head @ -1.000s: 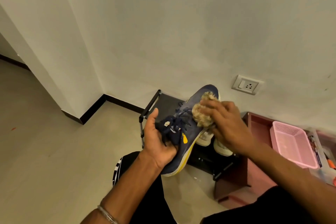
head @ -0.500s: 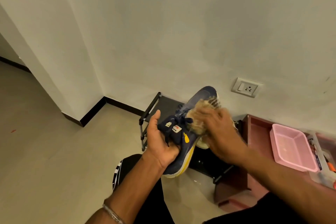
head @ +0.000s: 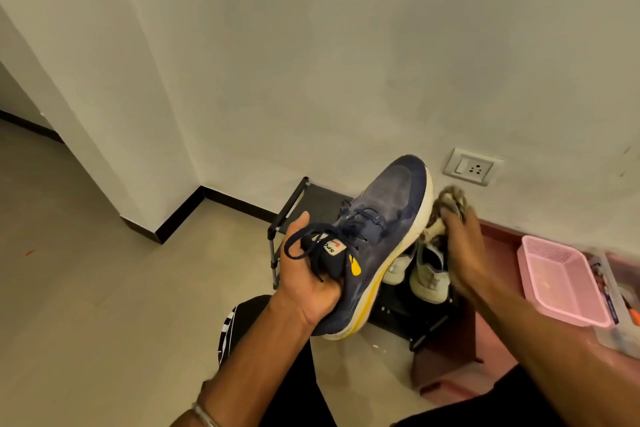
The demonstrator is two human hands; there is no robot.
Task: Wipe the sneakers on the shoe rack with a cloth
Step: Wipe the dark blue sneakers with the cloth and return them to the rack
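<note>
The navy sneaker (head: 377, 236) with a yellow-striped white sole is held up above the black shoe rack (head: 311, 199), toe toward the wall; the left hand (head: 308, 274) grips its heel and tongue. Beside the sole, the right hand (head: 464, 253), blurred, seems to clutch a tan cloth (head: 446, 204) over pale sneakers (head: 427, 274)

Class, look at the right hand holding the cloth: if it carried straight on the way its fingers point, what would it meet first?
Probably the wall just below the socket. The right hand points up and away with the cloth, beside the sneaker; depth is unclear.
</note>
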